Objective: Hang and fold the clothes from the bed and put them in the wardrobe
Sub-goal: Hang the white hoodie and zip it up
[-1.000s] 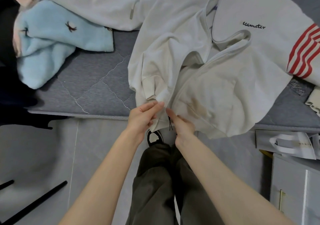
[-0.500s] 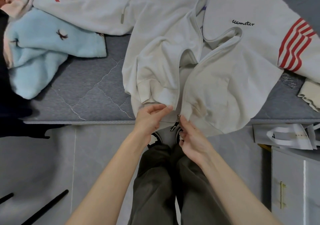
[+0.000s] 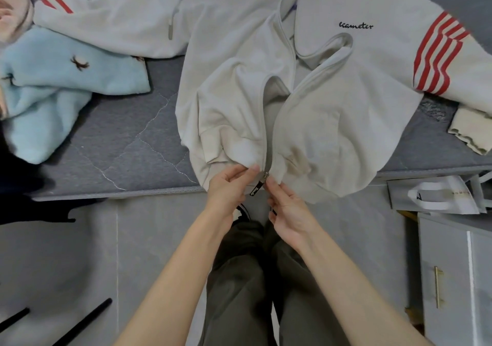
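A light grey zip hoodie (image 3: 332, 111) with red-striped sleeves lies spread on the grey bed (image 3: 119, 143), front up, its hem hanging over the near edge. The zip is open above the hem. My left hand (image 3: 229, 186) pinches the left hem corner beside the zip. My right hand (image 3: 287, 207) pinches the right hem corner just below the slider. The black zip pull (image 3: 257, 190) dangles between the two hands.
A pale blue fluffy garment (image 3: 53, 92) lies at the bed's left, a pink one (image 3: 13, 7) above it. A cream cloth (image 3: 468, 130) sits at the right edge. A white paper bag (image 3: 436, 196) rests on a white cabinet (image 3: 452, 279). Black hanger pieces (image 3: 80, 321) lie on the floor.
The two hem corners have come together at the zip's bottom, and the slider with its black pull now hangs in plain sight between my fingers. The view has shifted slightly.
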A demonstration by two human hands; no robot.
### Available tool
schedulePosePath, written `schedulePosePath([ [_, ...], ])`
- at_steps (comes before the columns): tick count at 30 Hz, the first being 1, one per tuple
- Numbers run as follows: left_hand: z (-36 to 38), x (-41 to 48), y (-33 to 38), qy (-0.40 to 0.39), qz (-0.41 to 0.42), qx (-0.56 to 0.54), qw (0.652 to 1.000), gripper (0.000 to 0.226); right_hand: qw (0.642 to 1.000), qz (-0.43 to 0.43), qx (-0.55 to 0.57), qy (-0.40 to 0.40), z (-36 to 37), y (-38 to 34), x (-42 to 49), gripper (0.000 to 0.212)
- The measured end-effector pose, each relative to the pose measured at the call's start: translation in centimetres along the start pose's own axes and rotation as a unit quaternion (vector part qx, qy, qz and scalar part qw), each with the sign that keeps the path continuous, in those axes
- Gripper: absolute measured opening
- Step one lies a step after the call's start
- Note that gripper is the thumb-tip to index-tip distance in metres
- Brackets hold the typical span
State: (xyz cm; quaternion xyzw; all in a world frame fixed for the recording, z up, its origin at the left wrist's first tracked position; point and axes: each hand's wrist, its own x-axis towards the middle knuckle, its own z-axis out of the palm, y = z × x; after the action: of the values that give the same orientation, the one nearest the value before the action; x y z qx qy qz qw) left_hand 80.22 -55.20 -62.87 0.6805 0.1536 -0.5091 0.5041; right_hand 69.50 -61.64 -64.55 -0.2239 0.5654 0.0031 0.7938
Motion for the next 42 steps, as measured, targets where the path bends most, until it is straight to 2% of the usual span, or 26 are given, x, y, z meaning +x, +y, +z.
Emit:
schedulePosePath([
  [9, -0.1, 0.2, -0.2, 0.004, 0.031, 0.046, 0.998, 0.021, 1.000, -0.003, -0.021, 0.019, -0.1, -0.3, 0.4, 0.013],
  [14, -0.5, 0.5, 0.1, -0.009, 0.061, 0.089, 0.994, 0.014, 0.999, -0.004, -0.014, 0.046, 0.0, 0.1, 0.7, 0.005],
  [25, -0.6, 1.6, 0.2, -0.040, 0.014, 0.139, 0.989, 0.019, 0.998, -0.003, -0.023, 0.059, -0.2, -0.3, 1.2, 0.005],
  [30, -0.6, 1.7, -0.2, -0.028, 0.014, 0.179, 0.983, 0.015, 0.998, 0.004, -0.027, 0.053, -0.5, -0.3, 1.2, 0.006],
  [35, -0.4, 1.5, -0.4, -0.017, 0.017, 0.162, 0.986, 0.016, 0.997, 0.002, -0.047, 0.058, -0.4, -0.7, 1.1, 0.006],
  [38, -0.5, 1.6, -0.1, -0.010, 0.029, 0.163, 0.986, 0.012, 0.992, -0.009, -0.097, 0.074, -0.2, -1.1, 1.1, 0.007],
  [42, -1.2, 1.8, 0.3, -0.027, 0.033, 0.199, 0.979, 0.009, 0.975, 0.009, -0.218, 0.042, -0.9, -2.1, 0.9, 0.022],
])
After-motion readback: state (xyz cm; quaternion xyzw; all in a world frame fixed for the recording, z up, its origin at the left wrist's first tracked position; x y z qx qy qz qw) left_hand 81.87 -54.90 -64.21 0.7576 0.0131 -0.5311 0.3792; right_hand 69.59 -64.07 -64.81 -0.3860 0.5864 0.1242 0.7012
